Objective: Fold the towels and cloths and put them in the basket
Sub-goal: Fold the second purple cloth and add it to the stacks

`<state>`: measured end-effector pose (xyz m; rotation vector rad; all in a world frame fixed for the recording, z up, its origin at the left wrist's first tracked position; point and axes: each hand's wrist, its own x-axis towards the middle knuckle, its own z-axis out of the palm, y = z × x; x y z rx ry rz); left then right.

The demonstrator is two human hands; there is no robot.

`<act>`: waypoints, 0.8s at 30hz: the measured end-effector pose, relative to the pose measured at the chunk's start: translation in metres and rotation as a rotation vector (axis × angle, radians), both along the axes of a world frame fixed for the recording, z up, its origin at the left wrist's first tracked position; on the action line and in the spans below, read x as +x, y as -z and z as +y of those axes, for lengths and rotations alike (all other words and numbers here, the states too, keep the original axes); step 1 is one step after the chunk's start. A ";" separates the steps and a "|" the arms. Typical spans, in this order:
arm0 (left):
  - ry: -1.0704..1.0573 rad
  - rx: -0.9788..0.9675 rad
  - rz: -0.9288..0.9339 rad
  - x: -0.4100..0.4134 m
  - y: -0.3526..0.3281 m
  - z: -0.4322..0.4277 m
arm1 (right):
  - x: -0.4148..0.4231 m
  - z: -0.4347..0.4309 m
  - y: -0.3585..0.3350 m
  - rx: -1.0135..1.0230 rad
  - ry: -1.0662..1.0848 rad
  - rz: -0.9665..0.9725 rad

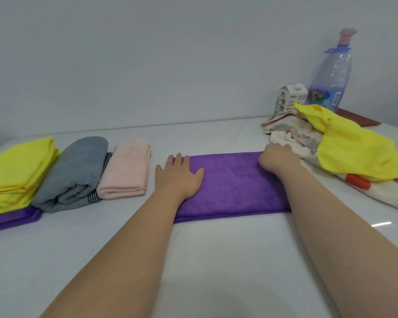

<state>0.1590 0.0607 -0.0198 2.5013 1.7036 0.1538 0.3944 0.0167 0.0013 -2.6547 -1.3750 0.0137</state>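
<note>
- The left hand lies flat w/ straight fingers on the left end of the purple towel and presses it onto the table.
- The right hand is at the far right corner of the same towel, fingers curled. It prob. grips the corner, but the fingertips are hidden, so this is only my judgement.
- The hands are well apart, one at each end. The purple towel lies as a long strip in the middle of the table, already folded lengthwise. I judge the end-to-end fold is not yet done.
- Done, on the left side, is a row of folded pieces. The pink towel is nearest the left hand, then the gray towel, then the folded yellow cloth. The last one rests on a second purple cloth. This makes four pieces.
- Left to do, on the right side, is an unfolded heap just beside the right hand. It holds a crumpled yellow cloth, a beige cloth and a white cloth w/ orange marks, so at least three pieces.
- No basket is in view, so the putting-in step seems all to be done. The folding is approx. half finished.
- Behind the heap stand a milk carton and a plastic bottle, which are not part of the task.
</note>
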 end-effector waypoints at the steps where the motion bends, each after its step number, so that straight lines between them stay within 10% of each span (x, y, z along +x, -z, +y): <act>1: 0.001 0.002 0.001 0.000 0.000 0.000 | 0.001 0.001 0.000 0.037 -0.006 -0.033; 17: -0.003 0.018 -0.051 0.000 -0.003 0.000 | 0.014 -0.008 -0.014 0.560 0.041 0.385; 24: 0.099 0.193 -0.474 -0.001 -0.022 0.000 | -0.033 -0.019 -0.071 0.616 -0.316 0.535</act>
